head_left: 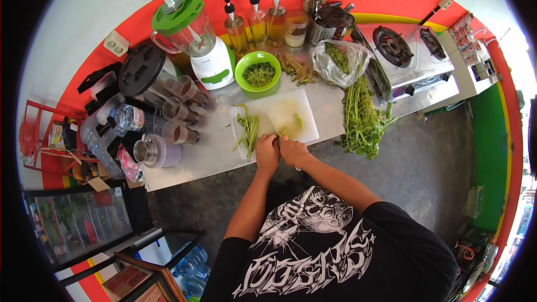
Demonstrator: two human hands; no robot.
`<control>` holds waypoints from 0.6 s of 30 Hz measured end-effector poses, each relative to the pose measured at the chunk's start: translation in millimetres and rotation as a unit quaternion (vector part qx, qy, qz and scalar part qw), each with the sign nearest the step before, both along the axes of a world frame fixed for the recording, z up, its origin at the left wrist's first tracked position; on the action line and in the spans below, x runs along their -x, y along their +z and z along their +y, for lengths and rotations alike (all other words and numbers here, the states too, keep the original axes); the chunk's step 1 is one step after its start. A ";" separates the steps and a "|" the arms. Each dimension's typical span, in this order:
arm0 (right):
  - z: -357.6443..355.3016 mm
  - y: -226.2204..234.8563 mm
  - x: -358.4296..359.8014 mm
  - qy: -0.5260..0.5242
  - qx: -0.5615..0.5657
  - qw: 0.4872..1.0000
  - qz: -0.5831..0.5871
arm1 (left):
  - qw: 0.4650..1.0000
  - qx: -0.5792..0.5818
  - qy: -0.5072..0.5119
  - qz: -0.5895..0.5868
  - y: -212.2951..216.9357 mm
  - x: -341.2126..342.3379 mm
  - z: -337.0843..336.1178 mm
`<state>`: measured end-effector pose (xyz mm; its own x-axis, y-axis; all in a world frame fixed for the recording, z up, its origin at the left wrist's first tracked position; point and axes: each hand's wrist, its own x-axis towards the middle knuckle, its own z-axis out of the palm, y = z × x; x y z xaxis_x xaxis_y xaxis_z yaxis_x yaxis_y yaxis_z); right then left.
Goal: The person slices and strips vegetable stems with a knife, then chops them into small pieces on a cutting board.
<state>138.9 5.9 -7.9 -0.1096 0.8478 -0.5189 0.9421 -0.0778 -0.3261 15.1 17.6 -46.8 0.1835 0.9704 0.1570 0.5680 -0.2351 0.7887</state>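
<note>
At the near edge of a white cutting board [305, 113], my two hands are close together. My left hand [267, 154] is closed, knuckles up; what its fingers hold is hidden. Beside it my right hand [293, 151] is also closed, and a small pale end shows below its wrist, too small to name. A short bit of green stalk [282, 132] pokes out by the fingertips. Chopped green pieces [298, 121] lie on the board's right part. Cut green stalks [247, 128] rest on its left. Beyond the board stands a green bowl [258, 90] of chopped greens.
Leafy stalks [363, 117] hang over the table edge at right, below a plastic bag [340, 61] and a gas stove [411, 59]. A blender [193, 39], pump bottles [257, 22] and a bundle of roots [297, 69] stand behind. Tumblers [180, 111] and a metal-topped jug [159, 151] are at left.
</note>
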 end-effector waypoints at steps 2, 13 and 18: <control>-5.2 4.7 0.2 -0.009 0.019 1.000 0.011 | 1.000 0.016 -0.004 -0.006 -2.5 3.5 -2.7; -6.1 7.6 1.1 0.005 0.028 1.000 0.003 | 1.000 0.014 0.023 0.004 -3.0 1.7 -1.0; -11.1 1.4 -1.6 -0.005 0.013 1.000 -0.010 | 0.999 -0.006 0.028 -0.016 -2.2 -0.8 -1.6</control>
